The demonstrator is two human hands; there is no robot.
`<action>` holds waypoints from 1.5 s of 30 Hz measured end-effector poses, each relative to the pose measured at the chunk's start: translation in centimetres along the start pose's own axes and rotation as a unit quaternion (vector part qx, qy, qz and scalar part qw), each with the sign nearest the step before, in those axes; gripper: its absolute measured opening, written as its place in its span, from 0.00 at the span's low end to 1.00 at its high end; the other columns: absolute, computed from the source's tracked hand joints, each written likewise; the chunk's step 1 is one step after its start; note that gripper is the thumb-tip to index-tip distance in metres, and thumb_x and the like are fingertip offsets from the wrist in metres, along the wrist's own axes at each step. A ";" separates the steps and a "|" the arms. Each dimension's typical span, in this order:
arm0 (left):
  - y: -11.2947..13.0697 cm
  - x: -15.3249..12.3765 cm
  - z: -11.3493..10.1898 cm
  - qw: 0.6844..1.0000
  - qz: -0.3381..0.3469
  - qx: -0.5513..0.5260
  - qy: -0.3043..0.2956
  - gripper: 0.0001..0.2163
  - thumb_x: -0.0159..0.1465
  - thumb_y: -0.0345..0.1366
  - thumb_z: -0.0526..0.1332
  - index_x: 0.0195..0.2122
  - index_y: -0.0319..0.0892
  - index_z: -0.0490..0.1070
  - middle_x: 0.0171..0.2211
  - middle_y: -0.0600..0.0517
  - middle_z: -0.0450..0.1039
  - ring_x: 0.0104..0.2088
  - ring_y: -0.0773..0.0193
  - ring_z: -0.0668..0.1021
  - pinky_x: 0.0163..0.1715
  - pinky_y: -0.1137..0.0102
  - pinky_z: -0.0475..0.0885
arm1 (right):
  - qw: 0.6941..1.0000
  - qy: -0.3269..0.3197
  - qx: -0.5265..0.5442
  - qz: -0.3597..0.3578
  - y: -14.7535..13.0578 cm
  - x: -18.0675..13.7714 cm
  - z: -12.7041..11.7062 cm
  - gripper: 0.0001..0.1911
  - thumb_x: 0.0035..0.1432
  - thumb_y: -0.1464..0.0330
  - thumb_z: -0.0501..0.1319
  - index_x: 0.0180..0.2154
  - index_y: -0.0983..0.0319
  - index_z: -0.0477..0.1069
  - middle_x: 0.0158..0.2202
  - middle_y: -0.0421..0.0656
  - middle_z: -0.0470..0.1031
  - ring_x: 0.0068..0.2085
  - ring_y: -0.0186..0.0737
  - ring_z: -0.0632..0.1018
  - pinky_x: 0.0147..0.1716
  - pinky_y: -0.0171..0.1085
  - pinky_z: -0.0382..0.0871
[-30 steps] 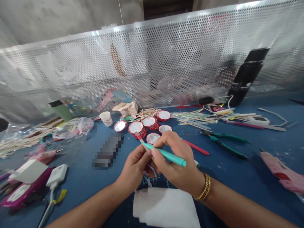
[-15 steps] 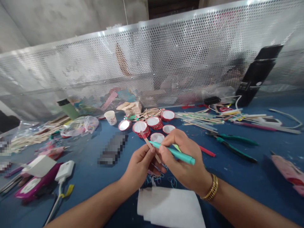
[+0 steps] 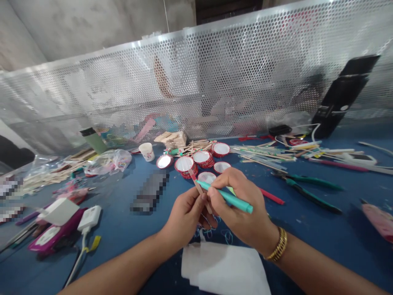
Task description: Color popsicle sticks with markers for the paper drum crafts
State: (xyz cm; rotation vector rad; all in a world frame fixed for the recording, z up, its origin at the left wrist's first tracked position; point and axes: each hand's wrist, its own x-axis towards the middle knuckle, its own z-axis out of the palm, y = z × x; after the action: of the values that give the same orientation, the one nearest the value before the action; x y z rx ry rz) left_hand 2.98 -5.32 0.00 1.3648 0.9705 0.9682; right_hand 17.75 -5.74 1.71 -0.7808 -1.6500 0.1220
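Note:
My left hand (image 3: 186,214) pinches a thin wooden craft stick (image 3: 197,184) with a red-coloured upper end, held upright and tilted left. My right hand (image 3: 241,209), with a gold bracelet on its wrist, grips a teal marker pen (image 3: 229,198); the pen's tip rests against the stick. Both hands hover low over the blue table (image 3: 307,229), just in front of several red-rimmed round cups with white insides (image 3: 201,157).
A white folded cloth (image 3: 225,270) lies near the front edge. Green-handled pliers (image 3: 303,184) and a red stick (image 3: 272,196) lie to the right, loose wooden sticks (image 3: 264,152) behind. A white charger (image 3: 89,217) and magenta box (image 3: 50,237) sit left. A perforated metal screen (image 3: 215,82) closes the back.
The view has shifted slightly, so everything sits a little further right. Both hands keep their hold; the pen tip stays on the stick, which now leans a little more upright.

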 end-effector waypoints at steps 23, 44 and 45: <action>-0.2 -0.1 -0.2 0.999 0.013 0.028 -0.011 0.19 0.64 0.54 0.58 0.30 0.41 0.66 0.22 0.54 0.73 0.18 0.68 0.76 0.19 0.75 0.71 | 1.000 -0.018 -0.012 0.003 0.0 0.0 0.0 0.08 0.58 0.75 0.59 0.28 0.59 0.63 0.26 0.36 0.69 0.28 0.34 0.70 0.37 0.41 0.64; -0.2 -0.1 -0.2 0.999 0.025 0.044 -0.014 0.19 0.64 0.54 0.57 0.29 0.41 0.64 0.19 0.55 0.70 0.18 0.67 0.76 0.19 0.75 0.71 | 1.000 -0.020 -0.010 -0.005 0.0 -0.2 0.1 0.08 0.58 0.75 0.59 0.29 0.60 0.63 0.26 0.35 0.69 0.29 0.33 0.70 0.38 0.40 0.63; -0.2 -0.1 -0.2 0.999 0.024 0.041 -0.014 0.19 0.64 0.54 0.57 0.29 0.41 0.65 0.20 0.55 0.71 0.18 0.68 0.75 0.19 0.76 0.71 | 1.000 -0.018 -0.014 -0.005 0.1 -0.2 0.0 0.08 0.58 0.75 0.59 0.29 0.60 0.63 0.26 0.35 0.69 0.29 0.33 0.70 0.38 0.40 0.63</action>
State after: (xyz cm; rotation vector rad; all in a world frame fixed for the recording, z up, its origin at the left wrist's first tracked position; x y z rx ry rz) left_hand 2.74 -5.31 -0.16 1.4720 0.9684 0.9507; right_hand 17.77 -5.76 1.50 -0.7965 -1.6935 0.1065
